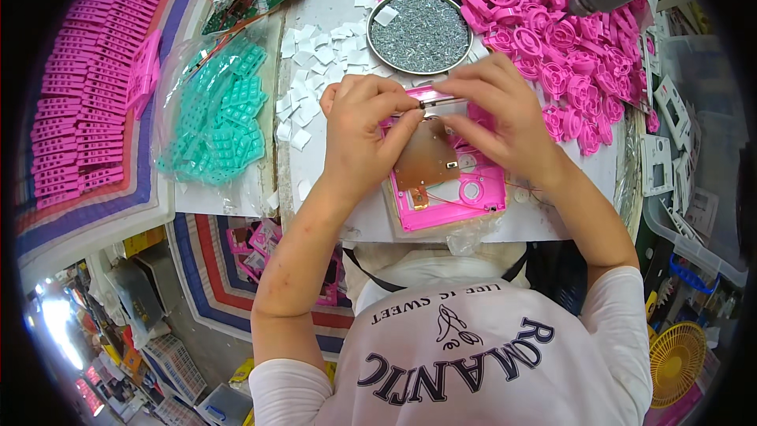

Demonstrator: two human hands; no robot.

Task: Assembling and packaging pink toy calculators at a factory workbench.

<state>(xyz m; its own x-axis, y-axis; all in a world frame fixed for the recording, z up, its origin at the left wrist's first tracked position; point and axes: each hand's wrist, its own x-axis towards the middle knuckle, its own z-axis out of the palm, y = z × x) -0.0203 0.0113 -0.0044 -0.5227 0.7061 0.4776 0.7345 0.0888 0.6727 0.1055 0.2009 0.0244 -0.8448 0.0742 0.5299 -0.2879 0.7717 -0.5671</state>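
Basically, pink case sits at 6 o'clock from screw dish, likely for reach; my left fingers pinch close at the case's 12 o'clock edge, right fingers parted, probably steadying; hold hidden.

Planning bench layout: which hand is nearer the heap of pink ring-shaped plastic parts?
Right. The right hand is close by the heap, at its lower left in the picture; the left hand is farther left, at the upper left of the open pink plastic casing.
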